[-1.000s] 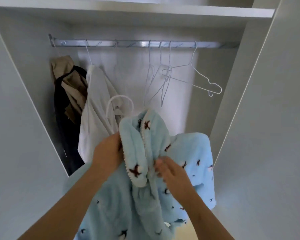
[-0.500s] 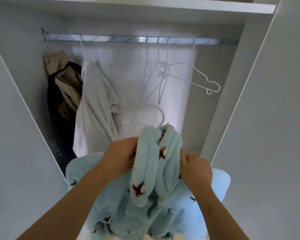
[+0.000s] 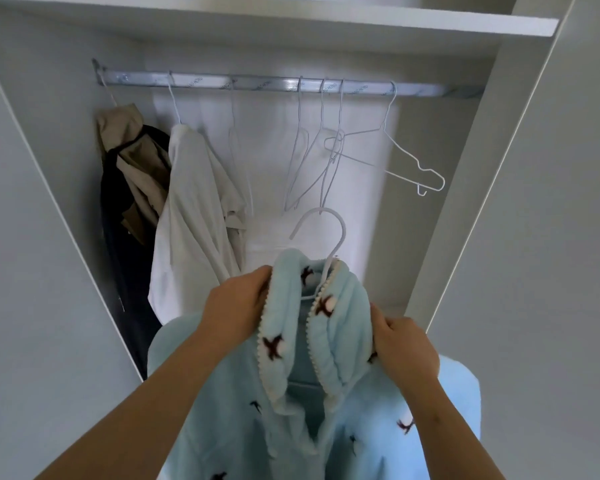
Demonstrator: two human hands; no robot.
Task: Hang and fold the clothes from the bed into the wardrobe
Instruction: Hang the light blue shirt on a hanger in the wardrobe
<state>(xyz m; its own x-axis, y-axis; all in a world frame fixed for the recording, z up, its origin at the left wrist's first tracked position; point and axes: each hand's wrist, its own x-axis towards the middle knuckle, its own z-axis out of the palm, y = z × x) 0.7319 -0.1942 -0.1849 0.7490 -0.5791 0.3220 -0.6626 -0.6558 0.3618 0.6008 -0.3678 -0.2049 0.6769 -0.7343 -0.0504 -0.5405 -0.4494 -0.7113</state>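
A light blue fleece robe (image 3: 222,420) with dark bird prints hangs on a white hanger (image 3: 329,233) whose hook sticks up above the collar. My left hand (image 3: 236,306) grips the left shoulder of the robe beside the collar. On the other side, my right hand (image 3: 406,344) grips the right shoulder. The hook is well below the metal wardrobe rail (image 3: 274,85) and touches nothing. The hanger's arms are hidden inside the robe.
On the rail hang a tan and dark garment (image 3: 129,174) at far left, a white shirt (image 3: 194,216) beside it, and several empty white wire hangers (image 3: 388,157) to the right. A shelf (image 3: 291,19) spans above; wardrobe walls flank both sides.
My right hand moved from the robe's front to its right shoulder. The collar has spread open and the hanger hook now stands clear above it, shifted right.
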